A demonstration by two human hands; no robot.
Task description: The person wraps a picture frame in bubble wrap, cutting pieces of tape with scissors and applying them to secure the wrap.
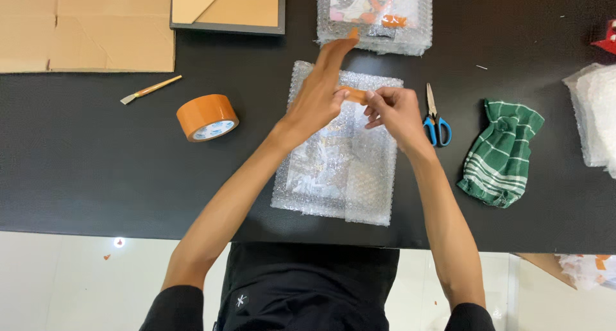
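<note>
A flat frame wrapped in bubble wrap (333, 170) lies on the black table (96, 157) in front of me. Both hands meet over its upper part. My left hand (321, 90) has its fingers stretched out and a small orange tape piece stuck on one fingertip. My right hand (391, 109) pinches a short strip of orange tape (355, 95) that the left thumb also touches. The tape strip sits just above the wrap's seam.
An orange tape roll (206, 117) and a small brush (151, 89) lie to the left. Blue-handled scissors (436, 119) and a green striped cloth (500, 152) lie to the right. Another wrapped picture (375, 16), a frame back (228, 8), cardboard (83, 26) and more bubble wrap (597, 113) ring the table.
</note>
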